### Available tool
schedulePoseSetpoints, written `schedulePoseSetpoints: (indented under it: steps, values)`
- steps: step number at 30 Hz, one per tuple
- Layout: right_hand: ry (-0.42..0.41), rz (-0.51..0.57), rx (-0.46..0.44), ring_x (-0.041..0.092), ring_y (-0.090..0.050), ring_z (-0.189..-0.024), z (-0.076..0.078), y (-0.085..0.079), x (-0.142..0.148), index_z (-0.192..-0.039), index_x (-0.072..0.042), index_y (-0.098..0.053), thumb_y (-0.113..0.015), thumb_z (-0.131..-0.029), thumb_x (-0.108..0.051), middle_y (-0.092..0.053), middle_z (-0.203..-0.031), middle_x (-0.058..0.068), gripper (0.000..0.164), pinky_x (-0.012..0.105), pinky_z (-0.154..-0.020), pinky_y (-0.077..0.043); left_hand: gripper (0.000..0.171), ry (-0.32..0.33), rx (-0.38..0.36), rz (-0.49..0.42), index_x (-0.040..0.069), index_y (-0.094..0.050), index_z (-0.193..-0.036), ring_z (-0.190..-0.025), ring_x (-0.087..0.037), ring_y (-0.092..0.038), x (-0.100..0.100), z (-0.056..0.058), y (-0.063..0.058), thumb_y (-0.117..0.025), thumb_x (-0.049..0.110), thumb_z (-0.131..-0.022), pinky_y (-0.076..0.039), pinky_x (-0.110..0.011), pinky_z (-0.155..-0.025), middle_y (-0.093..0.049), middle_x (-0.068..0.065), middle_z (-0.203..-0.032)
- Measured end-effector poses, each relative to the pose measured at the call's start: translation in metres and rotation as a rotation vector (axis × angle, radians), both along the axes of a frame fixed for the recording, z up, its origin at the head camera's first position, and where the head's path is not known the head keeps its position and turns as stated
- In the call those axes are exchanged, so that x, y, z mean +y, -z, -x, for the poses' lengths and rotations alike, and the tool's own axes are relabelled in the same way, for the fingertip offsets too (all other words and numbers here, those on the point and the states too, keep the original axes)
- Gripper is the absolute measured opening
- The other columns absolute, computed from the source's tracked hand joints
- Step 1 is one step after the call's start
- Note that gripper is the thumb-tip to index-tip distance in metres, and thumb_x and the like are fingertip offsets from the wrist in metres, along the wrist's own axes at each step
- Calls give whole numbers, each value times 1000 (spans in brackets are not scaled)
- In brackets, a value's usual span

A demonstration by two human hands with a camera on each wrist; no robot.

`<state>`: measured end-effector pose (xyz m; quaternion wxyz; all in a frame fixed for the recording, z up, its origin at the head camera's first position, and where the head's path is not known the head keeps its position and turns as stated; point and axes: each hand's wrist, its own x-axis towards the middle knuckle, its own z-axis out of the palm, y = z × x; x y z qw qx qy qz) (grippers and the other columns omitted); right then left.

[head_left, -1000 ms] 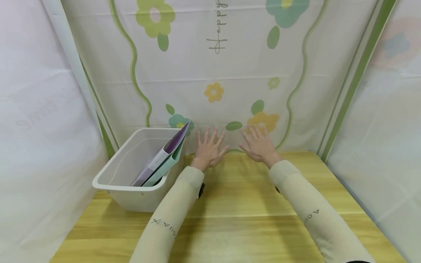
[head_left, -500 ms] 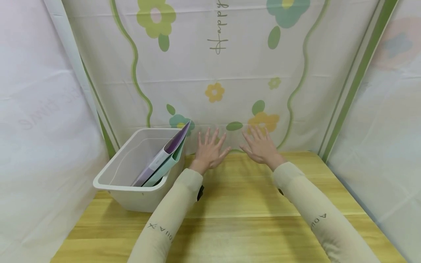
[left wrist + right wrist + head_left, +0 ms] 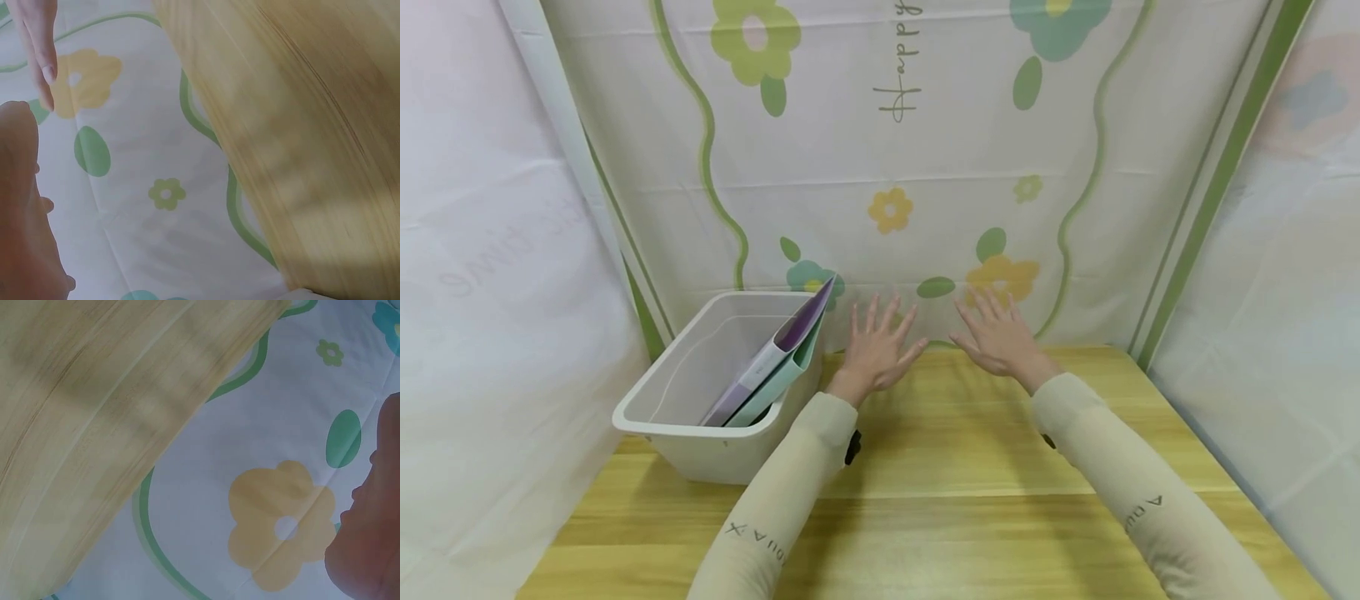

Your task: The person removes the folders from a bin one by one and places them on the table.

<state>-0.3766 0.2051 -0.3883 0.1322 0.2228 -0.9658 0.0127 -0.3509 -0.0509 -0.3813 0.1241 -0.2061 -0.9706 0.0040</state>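
Both hands are held out over the far part of the wooden table, palms down with fingers spread and nothing in them. The left hand (image 3: 876, 350) is just right of a white plastic bin (image 3: 651, 429), apart from it. To its right is the right hand (image 3: 1003, 337), in front of the printed orange flower on the back cloth. Leaning inside the bin are a purple binder (image 3: 748, 383) and a mint green binder (image 3: 775, 385), their upper corners above the rim. Each wrist view shows part of its own hand at the edge; the left one also shows the other hand's fingers.
The wooden table (image 3: 940, 533) ends at a white flowered cloth (image 3: 970, 150) hanging behind it. More white cloth hangs at the left (image 3: 490, 333) and right (image 3: 1262, 333) sides.
Both forearms have drifted slightly apart and the right hand has shifted a little to the right. The bin and binders have stayed in place.
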Motion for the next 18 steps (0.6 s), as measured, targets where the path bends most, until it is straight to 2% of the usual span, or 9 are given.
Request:
schedulePoseSetpoints:
  steps: [4,14,18]
  values:
    - [-10,2,-8,45,-8,-155,-2,1,1,-164,-15,-20,-34,-107,-57,-3,-171,17,72,67,-119,-1,72,12,5,6,33,-10,-164,-157,-40,2,-1,-4,-3,-9,69,-103,1,-67,-118,2,-3,-172]
    - [-22,13,-68,46,-2,-155,-12,-7,-1,-164,-15,-15,-38,-108,-51,0,-170,19,71,66,-118,6,71,52,4,-11,34,-11,-164,-157,-38,4,-4,-13,-4,-12,69,-103,3,-66,-118,-5,-4,-172]
    - [-38,16,-75,46,-1,-155,-14,-8,-2,-164,-14,-17,-37,-108,-52,2,-170,18,71,67,-118,4,70,60,7,-7,33,-13,-164,-157,-39,1,-6,-16,-3,-13,68,-104,2,-66,-118,-6,-4,-172]
